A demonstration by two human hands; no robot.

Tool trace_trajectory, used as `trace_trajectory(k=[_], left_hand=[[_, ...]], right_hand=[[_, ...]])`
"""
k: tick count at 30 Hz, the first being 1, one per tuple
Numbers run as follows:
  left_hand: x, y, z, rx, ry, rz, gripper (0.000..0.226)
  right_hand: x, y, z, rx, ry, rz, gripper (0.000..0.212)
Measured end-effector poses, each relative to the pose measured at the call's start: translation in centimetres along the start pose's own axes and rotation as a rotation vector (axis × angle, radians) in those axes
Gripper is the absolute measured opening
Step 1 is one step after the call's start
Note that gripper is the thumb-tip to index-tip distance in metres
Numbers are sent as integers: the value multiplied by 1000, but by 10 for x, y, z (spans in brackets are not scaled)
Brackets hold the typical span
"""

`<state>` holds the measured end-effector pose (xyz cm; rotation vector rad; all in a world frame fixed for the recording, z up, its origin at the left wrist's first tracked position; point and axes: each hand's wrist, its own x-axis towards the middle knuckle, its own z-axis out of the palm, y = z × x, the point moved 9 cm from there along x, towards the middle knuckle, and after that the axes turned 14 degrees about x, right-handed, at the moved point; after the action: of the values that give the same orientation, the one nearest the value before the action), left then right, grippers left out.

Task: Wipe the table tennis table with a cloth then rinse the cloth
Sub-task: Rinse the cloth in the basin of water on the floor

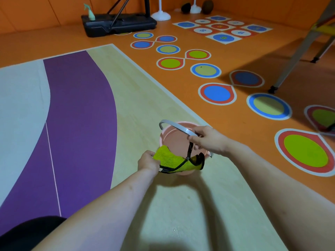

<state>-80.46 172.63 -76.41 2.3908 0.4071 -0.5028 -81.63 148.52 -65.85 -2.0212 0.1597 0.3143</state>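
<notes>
Hands, two, pinch one yellow cloth (171,159) over one pink bucket (176,137).

Both bare forearms reach forward and down, converging in front of the person. The left hand (148,162) is curled, knuckles up, pinching the cloth (169,159) at its near edge. The right hand (208,139), slightly higher, pinches a thin black strap (190,149) between thumb and fingers.

Handle (176,127) arched across bucket (175,138) mouth
</notes>
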Motion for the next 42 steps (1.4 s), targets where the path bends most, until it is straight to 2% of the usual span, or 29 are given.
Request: trace_trajectory(k=[2, 6, 10, 13, 16, 19, 22, 25, 27, 30, 35, 42], left_hand=[[-3, 7, -2, 50, -9, 22, 25], [-12, 48, -17, 270, -51, 154, 35], [-16, 86, -56, 513, -43, 302, 38], [-16, 95, -80, 739, 33, 339, 36], [-22, 104, -93, 847, 72, 348, 36], [-38, 108, -101, 868, 27, 368, 35], [-58, 104, -117, 776, 7, 355, 34], [-89, 96, -133, 629, 57, 322, 30], [-114, 86, -150, 553, 98, 256, 31], [-150, 76, -183, 554, 91, 222, 28], [-191, 100, -260, 691, 57, 245, 24], [-245, 148, -409, 759, -50, 221, 27]], right_hand=[[4, -10, 0, -20, 28, -34, 7], [20, -29, 2, -59, 71, -56, 20], [45, -47, 9, -141, 131, -62, 13], [58, -52, 14, -251, 137, -13, 12], [64, -47, 23, -360, 101, 84, 15], [57, -45, 26, -369, 86, 189, 17], [38, -58, 21, -351, 65, 292, 17], [11, -78, 19, -302, 30, 340, 18], [-10, -93, 19, -261, 9, 376, 10], [-39, -122, 18, -147, 3, 450, 7], [-90, -196, 17, -65, -63, 530, 24], [-138, -360, -12, -74, -81, 648, 24]])
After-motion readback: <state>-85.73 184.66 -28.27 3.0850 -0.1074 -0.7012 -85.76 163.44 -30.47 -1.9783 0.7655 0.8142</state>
